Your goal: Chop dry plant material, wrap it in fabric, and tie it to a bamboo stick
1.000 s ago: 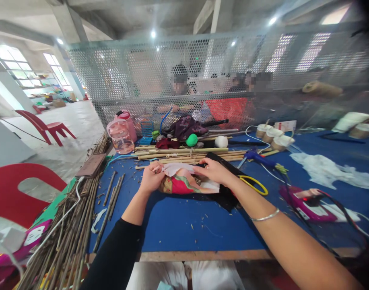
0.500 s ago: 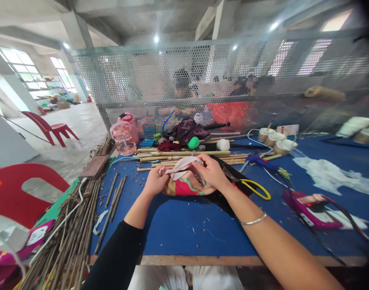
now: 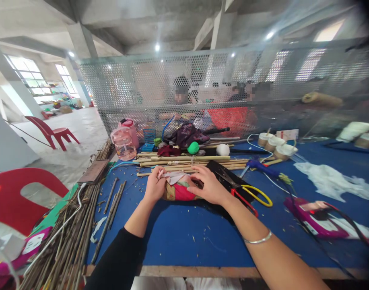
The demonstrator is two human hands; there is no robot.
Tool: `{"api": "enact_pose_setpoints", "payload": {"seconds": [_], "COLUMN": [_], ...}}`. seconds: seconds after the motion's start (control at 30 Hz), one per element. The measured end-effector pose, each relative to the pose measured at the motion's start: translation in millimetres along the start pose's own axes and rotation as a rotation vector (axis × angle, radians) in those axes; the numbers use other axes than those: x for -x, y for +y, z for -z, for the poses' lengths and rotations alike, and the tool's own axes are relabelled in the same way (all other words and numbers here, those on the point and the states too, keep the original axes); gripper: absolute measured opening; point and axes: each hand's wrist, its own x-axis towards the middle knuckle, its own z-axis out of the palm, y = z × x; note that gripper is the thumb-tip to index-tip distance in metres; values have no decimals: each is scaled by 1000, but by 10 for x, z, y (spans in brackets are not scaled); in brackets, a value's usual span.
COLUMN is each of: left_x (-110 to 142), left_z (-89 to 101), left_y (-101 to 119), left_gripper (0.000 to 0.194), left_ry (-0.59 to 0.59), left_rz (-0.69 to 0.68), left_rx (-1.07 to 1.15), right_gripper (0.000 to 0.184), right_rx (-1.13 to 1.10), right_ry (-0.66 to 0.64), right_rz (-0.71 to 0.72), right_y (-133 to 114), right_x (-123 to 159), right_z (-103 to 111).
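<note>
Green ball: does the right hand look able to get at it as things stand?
Probably yes: the right hand is at the patterned cloth, and only low-lying sticks seem to separate it from the green ball.

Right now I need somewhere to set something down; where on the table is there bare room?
Mostly the blue top between the left forearm and right forearm, bar small scraps. A smaller patch lies between the right forearm and the purple strip. Crowded: behind the hands, with poles and balls; far left, with sticks.

Red and tan colour our patterned cloth (image 3: pixel 183 193); we see a pink bottle (image 3: pixel 123 141) at ten o'clock, a blue surface (image 3: pixel 178 237) at six.
</note>
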Motion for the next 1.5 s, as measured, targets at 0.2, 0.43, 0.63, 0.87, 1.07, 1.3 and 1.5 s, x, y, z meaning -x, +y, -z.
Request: {"api": "enact_pose_setpoints", "payload": {"seconds": [0.2, 0.43, 0.63, 0.87, 1.07, 1.3, 1.5], "left_x": [31, 55, 53, 98, 123, 144, 124], "left_z": [-7, 17, -12, -48, -49, -119, -91], "left_y": [43, 160, 108, 152, 334, 367, 269], "left_gripper": [17, 25, 40, 43, 45, 24, 26], "left_ry": [-80, -102, -153, -219, -487, -433, -417], "left_rz": [-2, -29, 28, 87, -176, 12, -240], "left_rx": [-14, 79, 218, 256, -246, -342, -140], "right_gripper": [11, 15, 28, 21, 18, 21, 53], "right_rx": [-194, -385, -434, -420, -280, -166, -301], "right_ry": [200, 55, -164, -135, 58, 82, -151], "right_rz": [53, -185, -141, -178, -35, -40, -380], "right_y": [-189, -117, -15, -71, -167, -200, 174], "right_x": [-36, -51, -35, -15, -9, 2, 41], "right_z": [-157, -308, -206, -125, -99, 32, 294]}}
